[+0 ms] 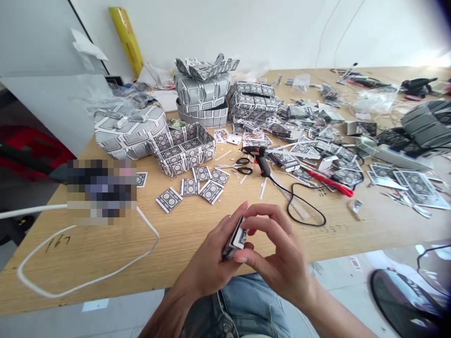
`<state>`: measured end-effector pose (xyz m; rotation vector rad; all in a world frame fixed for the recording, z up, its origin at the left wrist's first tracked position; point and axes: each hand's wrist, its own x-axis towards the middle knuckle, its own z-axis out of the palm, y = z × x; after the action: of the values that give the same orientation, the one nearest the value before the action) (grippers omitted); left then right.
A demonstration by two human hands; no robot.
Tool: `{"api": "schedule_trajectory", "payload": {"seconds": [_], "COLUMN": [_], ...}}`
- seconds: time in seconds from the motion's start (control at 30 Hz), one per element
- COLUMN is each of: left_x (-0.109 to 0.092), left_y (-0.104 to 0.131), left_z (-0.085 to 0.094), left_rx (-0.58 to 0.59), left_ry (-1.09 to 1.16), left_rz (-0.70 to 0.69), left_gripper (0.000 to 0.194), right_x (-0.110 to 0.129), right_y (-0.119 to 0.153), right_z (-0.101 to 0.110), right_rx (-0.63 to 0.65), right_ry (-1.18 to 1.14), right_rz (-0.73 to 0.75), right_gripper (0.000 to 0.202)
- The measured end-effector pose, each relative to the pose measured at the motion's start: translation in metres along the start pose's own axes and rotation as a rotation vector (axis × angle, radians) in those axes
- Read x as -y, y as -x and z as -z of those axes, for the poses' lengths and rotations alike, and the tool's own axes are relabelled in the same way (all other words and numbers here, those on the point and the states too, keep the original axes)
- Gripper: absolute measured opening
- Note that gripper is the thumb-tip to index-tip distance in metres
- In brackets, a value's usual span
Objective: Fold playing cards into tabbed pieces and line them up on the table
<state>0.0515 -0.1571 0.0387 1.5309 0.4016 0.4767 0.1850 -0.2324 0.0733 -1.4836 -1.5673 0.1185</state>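
Observation:
Between my hands, above the table's front edge, is a small folded card piece (240,238) with a black and white pattern. My left hand (214,249) wraps round it from the left. The thumb and fingers of my right hand (276,249) touch it from the right. Several folded patterned cards (210,191) lie on the table beyond my hands. Behind them stands an open box made of cards (186,150). Scissors (237,165) and a black glue gun (260,159) rest to its right.
A white cable (105,277) loops over the left of the wooden table (176,253). Card-built baskets (202,89) stand at the back. Loose cards (306,150) and a red-handled tool (333,183) lie to the right, with a black cord (312,223).

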Motion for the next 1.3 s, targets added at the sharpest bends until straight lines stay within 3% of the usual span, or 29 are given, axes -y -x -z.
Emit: {"api": "schedule_trajectory", "payload": {"seconds": [0.23, 0.4, 0.57, 0.7, 0.93, 1.13, 1.3], "left_x": [-0.002, -0.003, -0.005, -0.006, -0.006, -0.008, -0.009], "left_y": [0.002, 0.005, 0.006, 0.007, 0.007, 0.006, 0.002], "left_z": [0.004, 0.006, 0.006, 0.006, 0.006, 0.008, 0.006], "left_rx": [0.028, 0.030, 0.006, 0.003, 0.017, 0.048, 0.069], "left_ry": [-0.059, 0.028, -0.102, -0.192, -0.241, -0.208, -0.125], "left_rz": [-0.058, -0.008, -0.088, -0.122, -0.127, -0.103, 0.014], "left_gripper": [0.063, 0.053, 0.053, 0.057, 0.058, 0.052, 0.047], "right_x": [-0.003, -0.011, -0.014, -0.014, -0.018, -0.022, -0.029], "right_y": [-0.007, -0.009, -0.010, -0.010, -0.008, -0.014, -0.016], "right_z": [0.002, 0.010, 0.016, 0.020, 0.024, 0.030, 0.026], "right_rx": [0.022, 0.114, 0.003, 0.010, 0.078, 0.233, 0.271], "right_ry": [0.049, -0.111, -0.130, -0.112, -0.114, -0.085, -0.073], "right_rz": [0.087, 0.069, 0.056, 0.121, 0.169, 0.217, 0.186], "right_gripper": [0.037, 0.017, 0.013, 0.017, 0.023, 0.019, 0.017]}}
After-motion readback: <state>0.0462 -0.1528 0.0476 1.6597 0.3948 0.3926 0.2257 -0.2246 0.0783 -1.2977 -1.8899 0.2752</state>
